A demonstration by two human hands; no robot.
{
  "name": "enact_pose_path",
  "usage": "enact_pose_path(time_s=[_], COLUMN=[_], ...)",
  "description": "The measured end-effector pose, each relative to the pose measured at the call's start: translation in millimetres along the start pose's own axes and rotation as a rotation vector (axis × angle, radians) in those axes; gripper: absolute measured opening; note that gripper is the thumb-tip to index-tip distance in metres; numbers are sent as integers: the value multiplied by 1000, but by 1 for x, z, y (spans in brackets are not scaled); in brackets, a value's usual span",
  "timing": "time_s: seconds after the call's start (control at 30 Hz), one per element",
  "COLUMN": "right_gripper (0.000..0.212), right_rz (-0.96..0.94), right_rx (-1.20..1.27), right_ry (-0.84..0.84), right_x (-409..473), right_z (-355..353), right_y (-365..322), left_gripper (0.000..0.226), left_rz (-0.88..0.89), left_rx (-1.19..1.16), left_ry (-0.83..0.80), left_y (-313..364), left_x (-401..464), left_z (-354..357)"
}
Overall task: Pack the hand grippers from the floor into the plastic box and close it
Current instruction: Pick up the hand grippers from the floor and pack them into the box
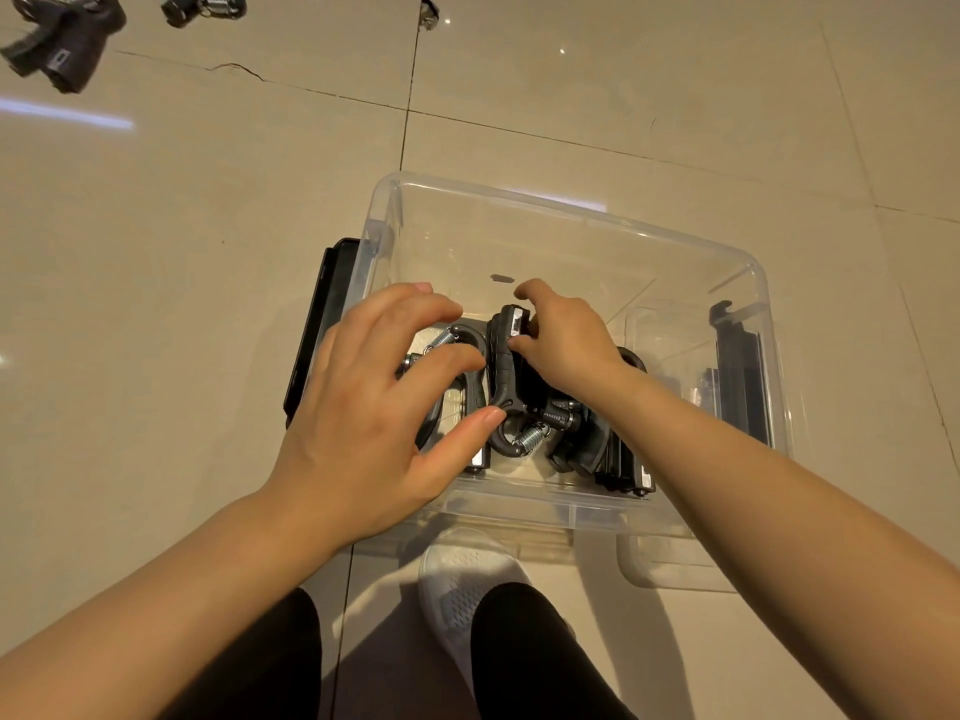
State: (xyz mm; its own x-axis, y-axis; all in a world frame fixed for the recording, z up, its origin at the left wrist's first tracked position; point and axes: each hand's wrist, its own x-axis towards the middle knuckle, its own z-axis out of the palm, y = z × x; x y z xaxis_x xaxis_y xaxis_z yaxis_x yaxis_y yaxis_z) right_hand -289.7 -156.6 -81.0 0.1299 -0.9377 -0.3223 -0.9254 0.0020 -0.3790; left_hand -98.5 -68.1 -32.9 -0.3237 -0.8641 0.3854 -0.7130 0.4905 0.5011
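Note:
A clear plastic box (571, 210) stands open on the tiled floor. Several black hand grippers with steel springs lie in its near half. My right hand (566, 345) pinches the top of one handle of the middle hand gripper (501, 376) between thumb and forefinger. My left hand (363, 407) hovers spread over the left hand gripper (470, 335), its thumb tip touching the middle one near the spring. More grippers (618, 459) lie under my right wrist. Two others lie on the floor at far top left (57, 39) and beside it (208, 7).
Black latches hang on the box's left side (322, 324) and right side (737, 366). A clear lid (670, 569) lies partly under the box at the near right. My white shoe (467, 569) and dark-clad legs are just in front of the box.

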Motion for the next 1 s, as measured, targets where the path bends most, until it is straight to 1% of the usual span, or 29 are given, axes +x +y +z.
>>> enact_pose_path(time_s=[0.1, 0.17, 0.27, 0.33, 0.47, 0.63, 0.8, 0.93, 1.0], right_gripper=[62, 73, 96, 100, 92, 90, 88, 91, 94], right_rz=[-122, -174, -234, -262, -304, -319, -319, -292, -220], right_rx=[-130, -263, -513, -588, -606, -647, -626, -572, -480], right_ry=[-46, -156, -328, -329, -273, -241, -237, -234, -197], right_x=[-14, -27, -38, -37, -31, -32, -33, -34, -35], right_z=[2, -1, -2, -1, -1, -3, -3, -4, -11], right_y=[9, 16, 26, 30, 30, 30, 31, 32, 34], left_gripper=[33, 32, 32, 32, 32, 31, 30, 30, 30], left_rz=[-6, -12, -16, -22, -28, -27, -44, -50, -53], left_rx=[-1, -5, -12, -16, -18, -14, -19, -17, -18], left_ry=[-5, -8, -4, 2, -2, -6, -23, -35, -37], left_y=[0, -1, -1, -1, 0, -1, -1, -2, -2], left_x=[0, 0, 1, 1, 0, 0, 0, 0, 0], left_z=[0, -1, -1, -1, -1, -2, -3, -2, -2])
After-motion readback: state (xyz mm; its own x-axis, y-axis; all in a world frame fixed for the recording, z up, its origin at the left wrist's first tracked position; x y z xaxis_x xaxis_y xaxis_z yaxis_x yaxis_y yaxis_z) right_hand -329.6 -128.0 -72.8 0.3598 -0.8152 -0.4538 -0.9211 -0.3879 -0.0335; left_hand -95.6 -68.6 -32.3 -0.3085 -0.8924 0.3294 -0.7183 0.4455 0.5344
